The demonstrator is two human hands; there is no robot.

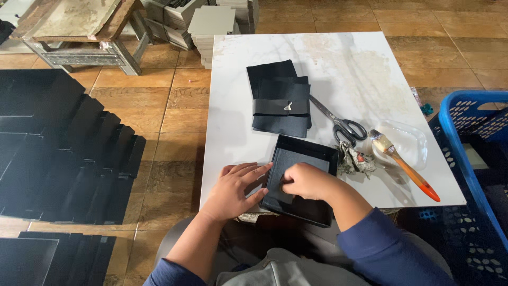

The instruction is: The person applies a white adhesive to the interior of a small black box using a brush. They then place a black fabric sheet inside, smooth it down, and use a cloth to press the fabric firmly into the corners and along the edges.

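Note:
A shallow black box tray (309,145) lies at the near edge of a white marble-patterned table (338,58). My left hand (235,189) rests flat against the tray's left wall, fingers spread. My right hand (307,181) is inside the tray with its fingers curled, pressing on the dark lining at the bottom. Whether it pinches anything is hidden by the fingers.
Behind the tray lies a stack of black sheets (280,100) with a small metal piece on top. Scissors (338,122), a crumpled rag (353,159), an orange-handled brush (405,164) on a clear plastic tray, and a blue basket (468,132) sit right. Black panels (63,143) cover the floor left.

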